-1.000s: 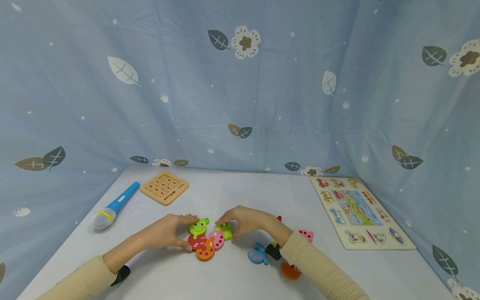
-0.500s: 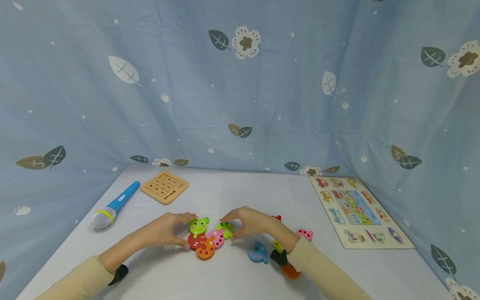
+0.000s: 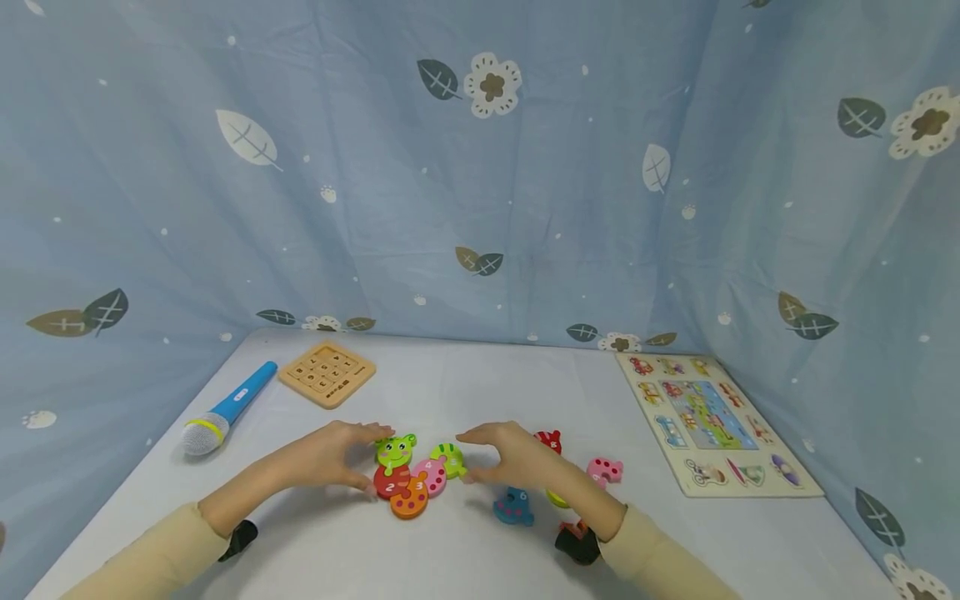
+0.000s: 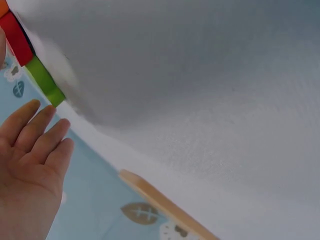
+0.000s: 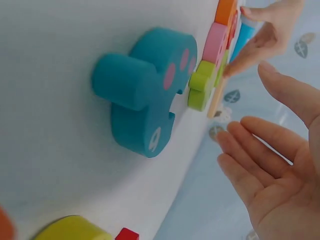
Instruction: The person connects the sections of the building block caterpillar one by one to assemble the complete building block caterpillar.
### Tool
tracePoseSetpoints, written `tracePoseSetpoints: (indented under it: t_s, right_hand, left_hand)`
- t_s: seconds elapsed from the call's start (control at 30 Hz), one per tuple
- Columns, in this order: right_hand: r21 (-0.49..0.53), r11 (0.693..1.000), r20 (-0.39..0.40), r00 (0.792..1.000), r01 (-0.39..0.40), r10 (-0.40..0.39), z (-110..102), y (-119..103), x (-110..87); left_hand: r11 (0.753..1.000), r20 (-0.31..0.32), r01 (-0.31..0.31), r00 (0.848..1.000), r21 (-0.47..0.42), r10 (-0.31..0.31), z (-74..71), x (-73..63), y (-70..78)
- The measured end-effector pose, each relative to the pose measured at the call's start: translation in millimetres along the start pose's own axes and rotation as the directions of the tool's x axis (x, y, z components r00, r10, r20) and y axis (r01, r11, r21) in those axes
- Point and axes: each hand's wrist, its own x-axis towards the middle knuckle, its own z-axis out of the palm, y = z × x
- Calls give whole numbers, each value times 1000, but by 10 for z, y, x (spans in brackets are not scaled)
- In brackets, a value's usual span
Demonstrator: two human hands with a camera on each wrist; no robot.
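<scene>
A wooden caterpillar puzzle lies on the white table, its joined pieces being a green smiling head (image 3: 394, 451), a red piece 2 (image 3: 392, 481), an orange piece 3 (image 3: 409, 497), a pink piece 4 (image 3: 430, 477) and a green striped piece (image 3: 447, 458). My left hand (image 3: 327, 456) is beside the head and red piece, fingertips right at the head's edge and thumb near the red piece. Its fingers are extended in the left wrist view. My right hand (image 3: 517, 455) hovers with relaxed, spread fingers just right of the green striped piece, holding nothing. Near it lies a blue piece 6 (image 5: 150, 90).
Loose pieces lie around my right forearm: a red one (image 3: 550, 440), a pink one (image 3: 604, 471) and a partly hidden yellow one (image 5: 75, 230). A blue microphone (image 3: 232, 408) and wooden number board (image 3: 327, 373) stand back left. A picture puzzle board (image 3: 712, 425) lies right.
My right hand has drawn away to the right from the green striped piece, and its fingers have spread. My left hand has stayed almost in place.
</scene>
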Motion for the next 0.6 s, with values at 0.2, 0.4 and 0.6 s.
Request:
tracePoseSetpoints:
  t_s: [0.2,0.4,0.6]
  right_hand:
    - [30,1000,-15,1000,-9,10,-2,-11,-110]
    - [40,999,-38,999,-27,29,-3,-39,-234]
    - [59,994,-50,994,-89,92,25,-66,-382]
  left_hand:
    - [1000,-5,-8,1000,13,8,3,-5,-26]
    - [1000,-19,-7,1000,2,7,17,8,-25]
    - [1000,2,5,1000,-11,-5,29,17,-30]
